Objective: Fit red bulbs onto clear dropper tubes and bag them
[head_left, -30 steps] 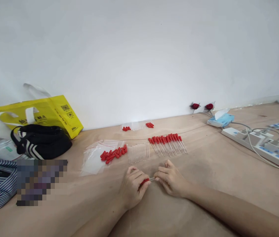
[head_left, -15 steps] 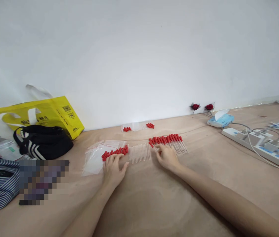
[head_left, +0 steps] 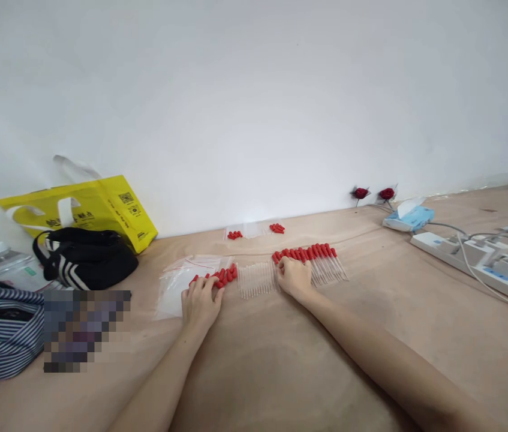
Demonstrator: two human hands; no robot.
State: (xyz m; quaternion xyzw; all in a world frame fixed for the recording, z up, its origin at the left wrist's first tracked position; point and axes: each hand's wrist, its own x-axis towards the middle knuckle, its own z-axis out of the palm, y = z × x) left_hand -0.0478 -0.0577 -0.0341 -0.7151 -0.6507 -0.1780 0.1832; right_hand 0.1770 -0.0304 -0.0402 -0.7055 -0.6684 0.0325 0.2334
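Observation:
Red rubber bulbs (head_left: pixel 225 277) lie in a pile at the right edge of some clear zip bags (head_left: pixel 173 288). My left hand (head_left: pixel 200 303) rests over this pile, fingers apart and tips touching the bulbs. To its right is a row of thin clear glass tubes (head_left: pixel 254 280). Beyond them, glass droppers (head_left: pixel 331 267) with red bulbs on their upper ends lie side by side. My right hand (head_left: pixel 295 278) is at the left end of this row, fingers pinched on a dropper whose tube is mostly hidden by the hand.
Near the wall, small clear bags (head_left: pixel 254 229) hold more red bulbs. A yellow bag (head_left: pixel 119 207), black pouch (head_left: pixel 96 258), striped bag (head_left: pixel 2 336) and plastic jar (head_left: pixel 11 264) stand left. On the right are a tissue pack (head_left: pixel 409 216), power strip (head_left: pixel 483 264) with cables and two red flowers (head_left: pixel 360 193).
My right hand has moved slightly left, its fingers now lower and closer together at the end of the dropper row. My left hand has shifted left a little over the red bulbs.

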